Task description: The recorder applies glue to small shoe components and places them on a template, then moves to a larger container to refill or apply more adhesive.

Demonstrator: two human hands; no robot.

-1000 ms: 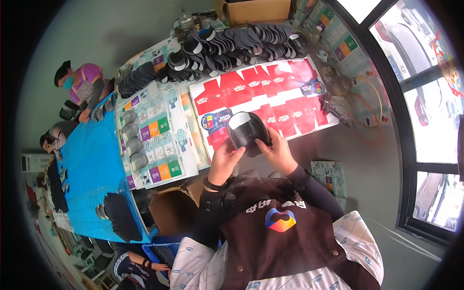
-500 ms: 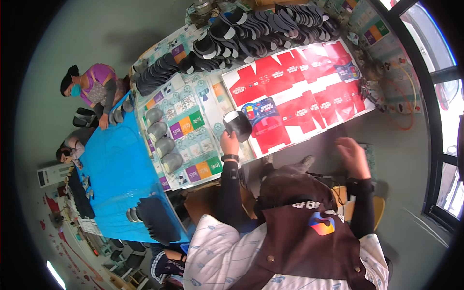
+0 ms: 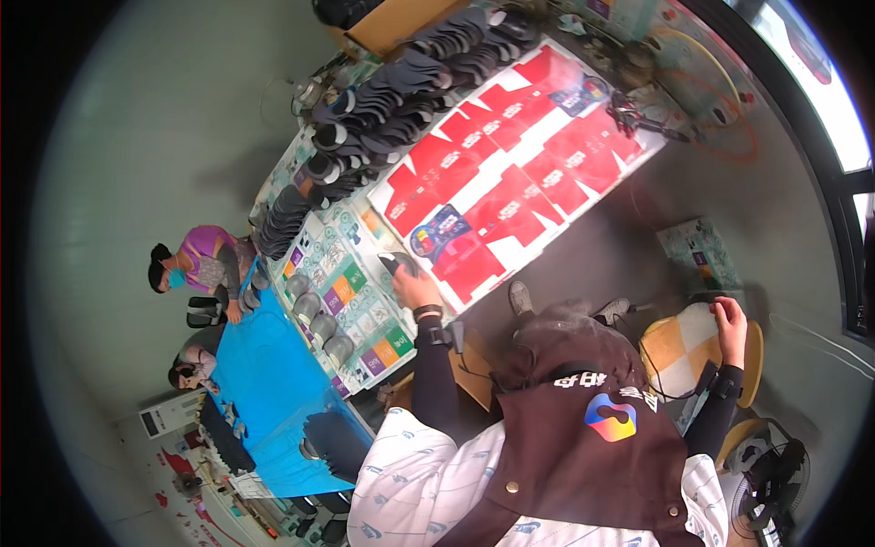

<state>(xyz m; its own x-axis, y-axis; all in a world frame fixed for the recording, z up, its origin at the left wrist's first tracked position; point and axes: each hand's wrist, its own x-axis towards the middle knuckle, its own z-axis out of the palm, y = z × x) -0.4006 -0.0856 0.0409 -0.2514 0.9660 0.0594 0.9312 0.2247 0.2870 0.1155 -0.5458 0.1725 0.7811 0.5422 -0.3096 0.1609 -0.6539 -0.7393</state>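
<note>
Holding a dark curved piece at the worktop edge.
The left hand (image 3: 417, 288) has its fingers closed on the dark curved piece (image 3: 397, 264) over the flat glossy red cartons (image 3: 510, 173) on the worktop (image 3: 629, 159); the right hand (image 3: 729, 324) rests, fingers curled, on a round checked stool cushion (image 3: 684, 346).

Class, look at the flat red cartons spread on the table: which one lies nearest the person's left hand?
The red carton at the near-left end of the spread, just right of the left hand; the others lie farther up the table.
</note>
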